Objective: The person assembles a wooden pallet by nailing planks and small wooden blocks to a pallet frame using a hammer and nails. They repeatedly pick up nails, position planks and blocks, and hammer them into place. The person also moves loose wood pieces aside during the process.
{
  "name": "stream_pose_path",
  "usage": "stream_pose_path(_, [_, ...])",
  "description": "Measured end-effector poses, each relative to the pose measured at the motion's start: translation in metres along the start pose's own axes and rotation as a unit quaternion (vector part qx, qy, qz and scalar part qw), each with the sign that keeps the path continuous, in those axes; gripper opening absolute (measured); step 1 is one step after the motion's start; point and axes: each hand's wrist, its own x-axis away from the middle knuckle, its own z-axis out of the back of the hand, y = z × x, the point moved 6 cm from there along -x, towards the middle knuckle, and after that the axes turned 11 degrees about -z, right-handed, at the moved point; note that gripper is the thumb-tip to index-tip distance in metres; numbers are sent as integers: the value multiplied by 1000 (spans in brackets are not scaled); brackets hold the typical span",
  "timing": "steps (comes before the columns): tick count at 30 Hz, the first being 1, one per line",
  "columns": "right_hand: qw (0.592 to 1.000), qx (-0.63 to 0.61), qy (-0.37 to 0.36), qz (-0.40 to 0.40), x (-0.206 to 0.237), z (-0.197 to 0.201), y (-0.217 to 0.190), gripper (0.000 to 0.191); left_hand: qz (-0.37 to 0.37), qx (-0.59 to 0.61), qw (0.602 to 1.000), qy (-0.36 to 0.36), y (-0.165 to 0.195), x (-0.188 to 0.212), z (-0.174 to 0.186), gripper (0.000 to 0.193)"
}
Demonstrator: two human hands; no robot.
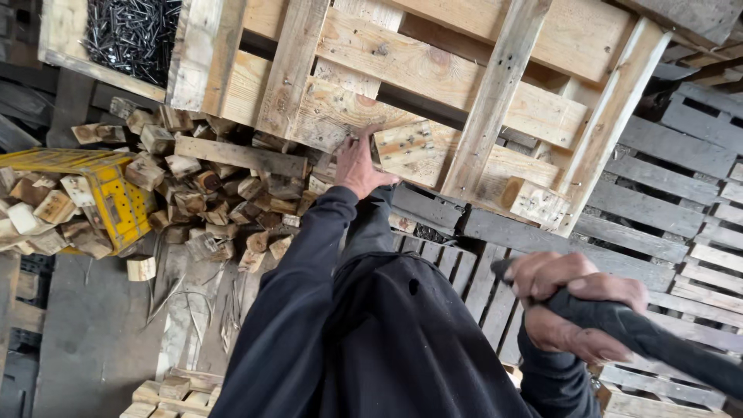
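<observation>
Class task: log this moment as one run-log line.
left hand: on pale wooden pallet block | right hand: grips black tool handle

Pale wooden block (pixel 402 147) with nail marks, pressed against tilted pallet (pixel 464 85); black tool handle (pixel 642 337) runs diagonally at lower right.

Left arm in a dark sleeve stretched far forward, left hand (pixel 357 164) at centre, palm down, fingers spread and pressed flat, thumb out to the right. Right arm bent near the body at lower right, right hand (pixel 576 303) curled in a tight fist, knuckles up, wrapped round a dark handle.
</observation>
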Motion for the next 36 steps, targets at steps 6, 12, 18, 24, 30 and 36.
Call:
stream_pose_path(6, [714,296,-62,-631,36,-25,136,35,30,-34,999,-5,-3,-5,-4,101])
stream_pose_path(12, [947,54,0,-317,-50,-11,47,30,39,-25,999,2,-1,-12,-3,98])
stream_pose_path(18, [900,181,-44,-395,-27,-29,111,32,78,-36,995,-44,-2,-14,-8,109])
stream_pose_path(24, [844,107,37,-524,-32,0,93,27,86,-67,990,-88,4,-18,-7,114])
stream_pose_path(30, [983,67,-57,-163,-60,-7,70,49,90,-85,989,-82,1,-20,-9,115])
stream_pose_path(36, [768,254,-14,-588,2,-6,134,32,79,-63,994,-36,10,-22,8,104])
